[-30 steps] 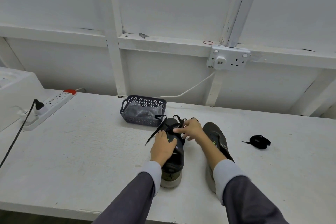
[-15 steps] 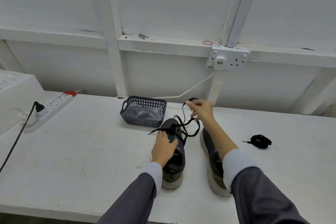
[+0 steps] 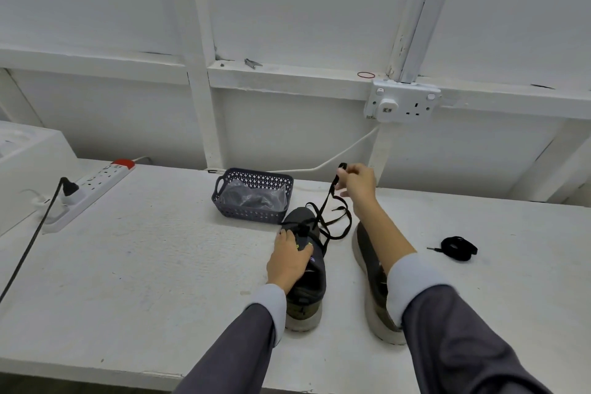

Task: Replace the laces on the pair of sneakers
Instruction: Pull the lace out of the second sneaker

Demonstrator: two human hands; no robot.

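White panelled wall (image 3: 287, 9), double wall socket (image 3: 403, 101), white worktable (image 3: 144, 249), even light

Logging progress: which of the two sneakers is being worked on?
The left sneaker: the left hand holds it down while the right hand pinches its lace. Neither hand holds the right sneaker.

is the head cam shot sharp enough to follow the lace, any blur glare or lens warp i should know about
Head view: soft, even light, no glare on the white table, shadows faint. Head view: the right hand smears slightly at its fingers, but the black lace it pinches and the left hand on the sneaker read crisp. Head view: wide-angle warp bows the wall rail.
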